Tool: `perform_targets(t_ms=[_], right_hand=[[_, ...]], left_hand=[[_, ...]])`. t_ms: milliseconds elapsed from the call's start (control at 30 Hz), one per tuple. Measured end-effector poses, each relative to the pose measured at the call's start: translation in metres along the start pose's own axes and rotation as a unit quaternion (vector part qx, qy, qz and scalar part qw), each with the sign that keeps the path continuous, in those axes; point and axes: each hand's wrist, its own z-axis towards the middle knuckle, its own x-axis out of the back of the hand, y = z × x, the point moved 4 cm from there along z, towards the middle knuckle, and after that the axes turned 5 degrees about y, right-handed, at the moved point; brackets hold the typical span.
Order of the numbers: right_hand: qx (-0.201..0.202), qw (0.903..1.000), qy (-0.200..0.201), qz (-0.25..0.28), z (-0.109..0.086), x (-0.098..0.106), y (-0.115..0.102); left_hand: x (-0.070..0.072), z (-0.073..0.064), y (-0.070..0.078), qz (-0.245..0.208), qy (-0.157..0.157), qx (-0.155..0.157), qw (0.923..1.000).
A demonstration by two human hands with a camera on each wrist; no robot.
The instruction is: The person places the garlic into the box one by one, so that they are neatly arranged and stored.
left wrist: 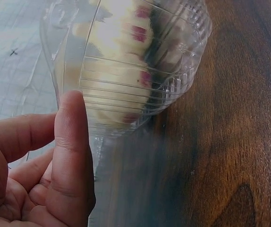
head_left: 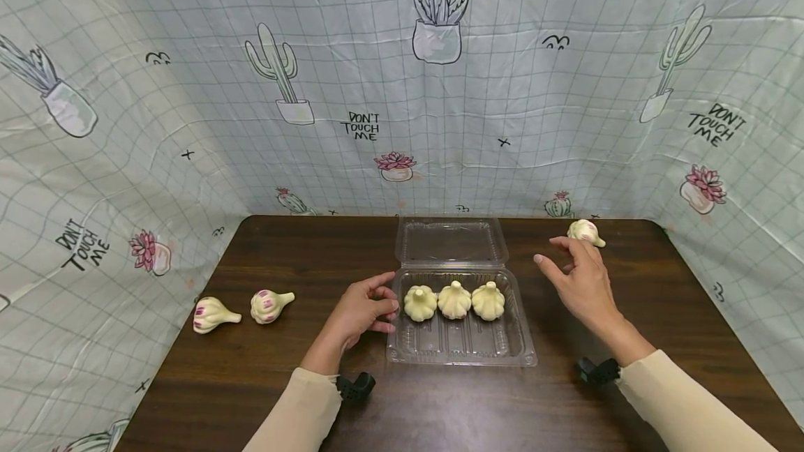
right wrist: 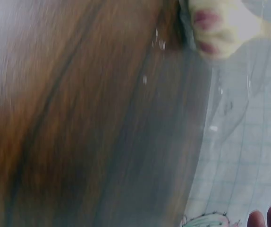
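The right hand (head_left: 584,288), empty with thumb and fingers apart, hovers near the cream, purple-blotched garlic bulb (head_left: 584,230) at the dark brown wooden tabletop (head_left: 659,284)'s back right corner; a light pinch round its fat body should hold best. The relaxed left hand (head_left: 358,309), grasping nothing, could lightly steady the clear plastic hinged tray (head_left: 461,357), its three-bulb row (head_left: 454,301) undisturbed.

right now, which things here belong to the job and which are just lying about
Likely part of the job:
clear container, lid open
three garlic bulbs inside
far garlic bulb by the right hand
two left-side garlic bulbs, probably

Just around it:
table
printed cloth
black wrist devices
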Motion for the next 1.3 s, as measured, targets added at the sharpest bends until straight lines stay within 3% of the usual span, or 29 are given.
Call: perform_targets(t_ms=[367, 633, 1300], right_hand=[[0.0, 0.999, 0.002, -0.045, 0.021, 0.023, 0.032], [-0.008, 0.9966, -0.02, -0.08, 0.042, 0.031, 0.061], [-0.032, 0.9876, -0.12, -0.097, 0.065, 0.007, 0.115]], left_hand=[[0.0, 0.0, 0.001, -0.001, 0.0, -0.001, 1.0], [0.0, 0.0, 0.001, 0.001, -0.002, -0.002, 1.0], [0.001, -0.001, 0.001, 0.009, -0.007, -0.006, 0.9999]])
